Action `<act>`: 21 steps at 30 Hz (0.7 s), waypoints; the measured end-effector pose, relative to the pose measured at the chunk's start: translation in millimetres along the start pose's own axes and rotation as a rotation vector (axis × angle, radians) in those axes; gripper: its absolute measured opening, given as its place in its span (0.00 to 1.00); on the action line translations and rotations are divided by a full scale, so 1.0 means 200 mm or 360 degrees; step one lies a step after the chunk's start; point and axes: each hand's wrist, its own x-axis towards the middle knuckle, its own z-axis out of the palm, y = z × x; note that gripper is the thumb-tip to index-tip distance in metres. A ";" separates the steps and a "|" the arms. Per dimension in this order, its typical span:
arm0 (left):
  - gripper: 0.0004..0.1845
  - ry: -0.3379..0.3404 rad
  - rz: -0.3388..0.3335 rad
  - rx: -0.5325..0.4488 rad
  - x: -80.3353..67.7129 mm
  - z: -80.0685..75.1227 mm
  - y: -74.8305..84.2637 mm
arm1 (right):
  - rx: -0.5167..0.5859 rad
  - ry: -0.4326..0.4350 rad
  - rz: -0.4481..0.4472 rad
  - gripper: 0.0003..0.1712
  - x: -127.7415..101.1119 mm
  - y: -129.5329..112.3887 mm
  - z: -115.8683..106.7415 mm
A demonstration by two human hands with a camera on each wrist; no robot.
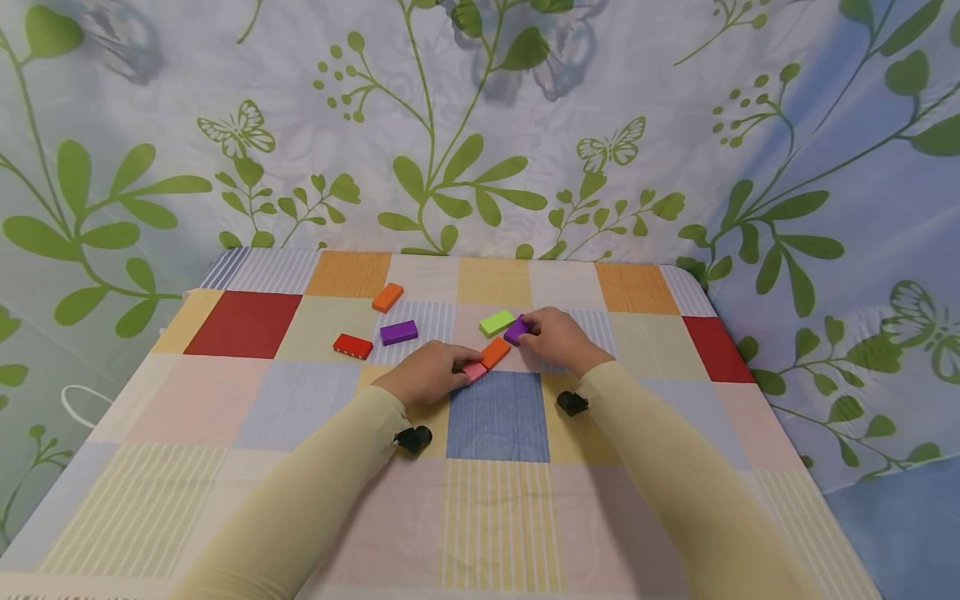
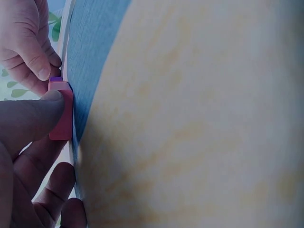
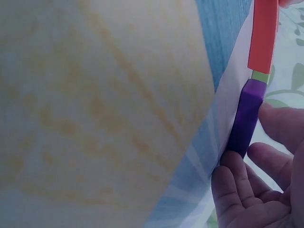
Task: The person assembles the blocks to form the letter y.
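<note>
My left hand (image 1: 427, 373) pinches a pink block (image 1: 476, 372) between thumb and fingers, low on the patchwork cloth. The pink block's far end meets an orange block (image 1: 495, 353), which lies slanted away to the right. With thumb and fingertips, my right hand (image 1: 558, 340) grips a purple block (image 3: 247, 114) by its sides, close over the cloth. Just left of this purple block is a lime green block (image 1: 497, 322), behind the orange one. In the left wrist view, the left thumb presses along the pink block's near face.
Left of the hands lie another purple block (image 1: 399, 333), a second orange block (image 1: 387, 297) and a red block (image 1: 352, 347) with white dots on its side. The patchwork cloth (image 1: 495, 425) covers the table, and a leaf-patterned curtain (image 1: 465, 108) hangs behind it.
</note>
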 end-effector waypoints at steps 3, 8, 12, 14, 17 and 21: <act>0.25 -0.0004 -0.0008 -0.0005 0.00 0.00 0.00 | -0.0021 0.0009 -0.0019 0.27 0.00 0.00 0.00; 0.25 -0.0008 0.0000 -0.0013 0.01 0.00 -0.01 | -0.0029 0.0027 -0.0047 0.27 0.00 0.00 0.00; 0.25 -0.0003 0.0010 -0.0016 0.01 0.00 -0.01 | -0.0019 0.0016 -0.0040 0.27 0.00 0.00 0.00; 0.25 -0.0003 0.0012 -0.0016 0.01 0.00 -0.01 | -0.0019 0.0007 -0.0036 0.26 -0.01 -0.01 0.00; 0.25 0.0000 0.0018 -0.0020 0.01 0.00 -0.01 | -0.0022 0.0006 -0.0039 0.25 -0.01 -0.02 -0.01; 0.25 0.0004 0.0022 -0.0028 0.01 0.00 -0.01 | -0.0026 0.0013 -0.0057 0.24 -0.02 -0.02 -0.01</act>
